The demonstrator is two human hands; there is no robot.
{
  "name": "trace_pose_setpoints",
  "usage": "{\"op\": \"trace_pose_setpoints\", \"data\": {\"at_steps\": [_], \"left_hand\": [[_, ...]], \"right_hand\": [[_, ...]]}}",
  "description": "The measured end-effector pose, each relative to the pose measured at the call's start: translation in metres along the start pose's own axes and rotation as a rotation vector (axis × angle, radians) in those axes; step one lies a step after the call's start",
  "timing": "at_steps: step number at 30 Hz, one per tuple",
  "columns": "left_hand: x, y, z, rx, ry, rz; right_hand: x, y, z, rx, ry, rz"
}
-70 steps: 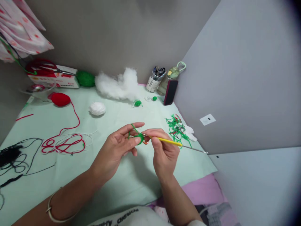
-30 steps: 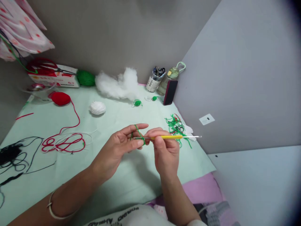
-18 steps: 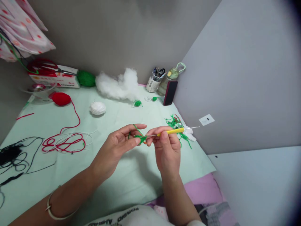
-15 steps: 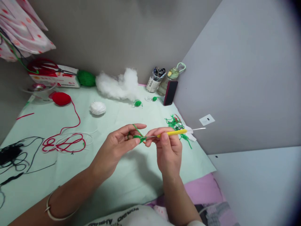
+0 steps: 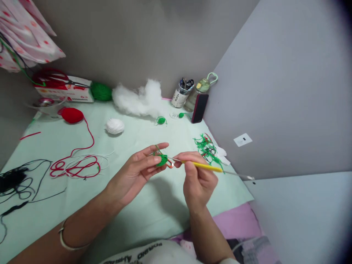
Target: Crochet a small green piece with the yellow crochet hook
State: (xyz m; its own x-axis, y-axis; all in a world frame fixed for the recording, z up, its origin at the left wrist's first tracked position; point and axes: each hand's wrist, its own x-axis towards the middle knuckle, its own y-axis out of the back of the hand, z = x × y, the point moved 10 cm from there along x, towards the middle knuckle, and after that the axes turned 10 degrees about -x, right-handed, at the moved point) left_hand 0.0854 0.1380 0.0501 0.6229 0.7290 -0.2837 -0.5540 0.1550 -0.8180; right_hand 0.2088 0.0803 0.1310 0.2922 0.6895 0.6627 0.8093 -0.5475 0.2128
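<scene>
My left hand (image 5: 134,174) pinches a small green crocheted piece (image 5: 162,160) between thumb and fingers, with green yarn looped over the forefinger. My right hand (image 5: 197,179) is closed round a crochet hook with a yellow handle (image 5: 205,167); its metal tip points left into the green piece and its far end points down to the right. An orange marker (image 5: 171,165) hangs at the piece. Both hands hover above the pale green table cover (image 5: 137,205).
A red yarn ball (image 5: 72,115) with loose red strands (image 5: 74,168), a white yarn ball (image 5: 114,126), a green yarn ball (image 5: 101,91), white stuffing (image 5: 137,98), black yarn (image 5: 13,181), green yarn scraps (image 5: 206,149), a jar (image 5: 180,96), a bottle (image 5: 198,90), a phone (image 5: 199,108). Grey walls close the back and right.
My right hand has tilted the hook: its far end dropped from raised level to pointing down right. The tip stays at the green piece, which now sits bunched at my left fingertips.
</scene>
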Motion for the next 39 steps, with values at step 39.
{"op": "trace_pose_setpoints", "data": {"at_steps": [39], "left_hand": [[-0.006,-0.001,0.022,0.311,-0.22,0.002]], "right_hand": [[-0.001,-0.004,0.014,0.189,-0.238,-0.079]]}}
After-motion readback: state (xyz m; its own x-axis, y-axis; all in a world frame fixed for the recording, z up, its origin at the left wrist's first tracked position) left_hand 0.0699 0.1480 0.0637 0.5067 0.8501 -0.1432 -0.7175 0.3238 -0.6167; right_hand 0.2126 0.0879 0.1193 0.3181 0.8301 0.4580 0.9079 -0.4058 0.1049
